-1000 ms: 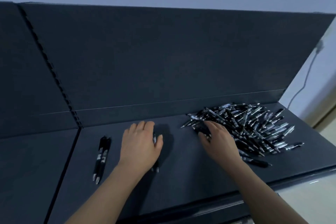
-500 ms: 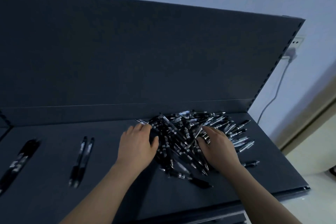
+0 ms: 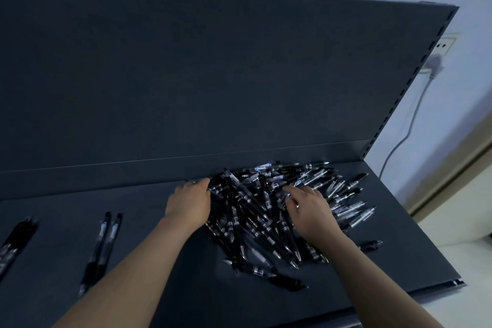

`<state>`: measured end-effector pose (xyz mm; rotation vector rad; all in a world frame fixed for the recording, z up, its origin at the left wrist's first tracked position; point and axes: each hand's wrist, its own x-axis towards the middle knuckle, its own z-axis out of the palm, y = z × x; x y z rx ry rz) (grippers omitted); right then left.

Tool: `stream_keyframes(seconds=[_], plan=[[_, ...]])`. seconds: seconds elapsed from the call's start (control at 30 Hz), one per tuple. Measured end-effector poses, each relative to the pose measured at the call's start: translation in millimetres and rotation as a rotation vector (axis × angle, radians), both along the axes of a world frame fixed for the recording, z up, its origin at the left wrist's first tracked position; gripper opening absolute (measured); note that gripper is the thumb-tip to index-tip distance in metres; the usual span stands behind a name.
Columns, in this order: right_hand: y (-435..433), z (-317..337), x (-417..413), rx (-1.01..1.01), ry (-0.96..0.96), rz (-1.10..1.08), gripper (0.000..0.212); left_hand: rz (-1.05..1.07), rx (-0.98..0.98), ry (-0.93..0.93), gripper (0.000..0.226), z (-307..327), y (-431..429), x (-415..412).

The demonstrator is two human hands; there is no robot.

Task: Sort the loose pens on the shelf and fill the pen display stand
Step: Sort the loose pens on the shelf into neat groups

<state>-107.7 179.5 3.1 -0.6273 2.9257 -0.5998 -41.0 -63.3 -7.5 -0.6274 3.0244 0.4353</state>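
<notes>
A big heap of loose black pens (image 3: 255,218) with silver tips lies on the dark shelf (image 3: 165,295), towards its right end. My left hand (image 3: 189,205) rests on the heap's left edge with its fingers bent down among the pens and the fingertips hidden. My right hand (image 3: 311,210) lies on top of the heap with fingers spread over the pens. Two black pens (image 3: 102,242) lie side by side to the left of my left arm. A further bunch of black pens (image 3: 13,242) lies at the far left edge. No display stand is in view.
The shelf's dark back panel (image 3: 213,74) rises right behind the heap. One stray pen (image 3: 370,245) lies near the shelf's right end, another (image 3: 288,282) towards the front edge. A wall socket with a plug and cable (image 3: 436,66) sits to the right of the shelf.
My left hand left the spot on the bare shelf and moved right to the heap's left edge. My right hand shifted onto the heap's middle. The view swung to the right.
</notes>
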Motion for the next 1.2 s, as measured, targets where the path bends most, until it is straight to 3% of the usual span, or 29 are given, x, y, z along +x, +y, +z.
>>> stream_keyframes(seconds=[0.2,0.4,0.53,0.7,0.83,0.97,1.03,1.2], plan=[[-6.8,-1.1,-8.9,-0.024,-0.055,0.005,0.033,0.028,0.105,0.080,0.019,-6.1,-7.1,-10.0],[-9.6,-3.5,-11.5,-0.235,-0.013,-0.087,0.009,0.049,0.170,0.468,0.014,10.9,-3.2,-4.4],[-20.7,5.2,-17.3,-0.292,-0.084,0.006,0.007,0.057,0.176,0.608,0.014,29.7,-3.9,-5.2],[-46.8,11.3,-25.0,-0.231,-0.168,0.091,0.013,0.055,0.335,0.474,0.016,29.4,5.2,-1.4],[-70.8,12.5,-34.5,-0.005,-0.168,0.153,0.031,0.133,0.394,0.367,0.029,11.9,9.3,7.4],[-87.5,14.7,-39.7,0.183,-0.121,0.231,0.042,0.214,0.453,0.321,0.022,6.4,10.7,12.2],[-89.5,16.2,-42.8,0.166,-0.150,0.250,0.040,0.216,0.457,0.316,0.018,4.6,10.6,12.2],[-74.7,24.6,-49.4,-0.125,-0.321,0.281,0.037,0.233,0.556,0.339,0.028,14.3,9.0,10.3]])
